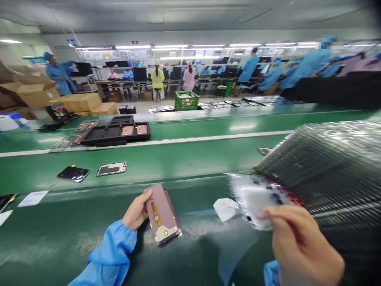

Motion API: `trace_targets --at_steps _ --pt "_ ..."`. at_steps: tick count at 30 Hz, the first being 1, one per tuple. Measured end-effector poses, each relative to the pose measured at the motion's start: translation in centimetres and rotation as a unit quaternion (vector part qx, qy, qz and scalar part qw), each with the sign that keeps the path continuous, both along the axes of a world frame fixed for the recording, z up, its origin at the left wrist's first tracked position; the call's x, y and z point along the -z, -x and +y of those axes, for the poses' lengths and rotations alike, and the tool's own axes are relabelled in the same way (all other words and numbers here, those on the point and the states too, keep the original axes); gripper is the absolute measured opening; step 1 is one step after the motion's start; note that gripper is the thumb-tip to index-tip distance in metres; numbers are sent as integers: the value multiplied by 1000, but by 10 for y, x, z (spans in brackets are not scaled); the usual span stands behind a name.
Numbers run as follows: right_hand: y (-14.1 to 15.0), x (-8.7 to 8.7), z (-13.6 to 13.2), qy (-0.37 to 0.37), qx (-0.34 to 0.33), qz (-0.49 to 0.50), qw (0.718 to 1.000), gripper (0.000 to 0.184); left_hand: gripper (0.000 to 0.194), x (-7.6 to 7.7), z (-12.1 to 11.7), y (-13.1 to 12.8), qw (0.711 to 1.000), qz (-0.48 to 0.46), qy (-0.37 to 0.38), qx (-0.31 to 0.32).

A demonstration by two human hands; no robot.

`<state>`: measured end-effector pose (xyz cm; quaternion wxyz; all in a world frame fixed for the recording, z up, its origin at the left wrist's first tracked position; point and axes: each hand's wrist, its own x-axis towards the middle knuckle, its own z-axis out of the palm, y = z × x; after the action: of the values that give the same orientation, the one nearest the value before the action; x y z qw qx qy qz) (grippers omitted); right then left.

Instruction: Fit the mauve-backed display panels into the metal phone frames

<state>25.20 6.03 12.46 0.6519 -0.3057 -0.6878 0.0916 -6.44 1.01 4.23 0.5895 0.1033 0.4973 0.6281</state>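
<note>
The left hand grips a rose-pink rectangular phone panel with a yellow strip and a white end, fingers wrapped around its long edge; whether the lower end touches the green belt surface cannot be told. The right hand pinches a crumpled clear plastic packet beside a dark ribbed film-wrapped stack. A white paper scrap lies between the hands.

A loose pinch could let the slick packet slide free, and the one-handed panel could slip and scrape the belt. A wide left-arm sweep could knock the black glass phone screen or silver phone frame. Open belt lies before the left hand; the stack crowds the right.
</note>
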Motion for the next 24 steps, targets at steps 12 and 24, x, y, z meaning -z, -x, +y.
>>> trace_targets --at_steps 12,24 --pt "-125 63 189 268 273 -93 919 52 35 -34 -19 -1 999 37 4 -36" --pt "55 72 62 455 -506 -60 730 79 42 -29 -10 -52 974 1 -171 146"
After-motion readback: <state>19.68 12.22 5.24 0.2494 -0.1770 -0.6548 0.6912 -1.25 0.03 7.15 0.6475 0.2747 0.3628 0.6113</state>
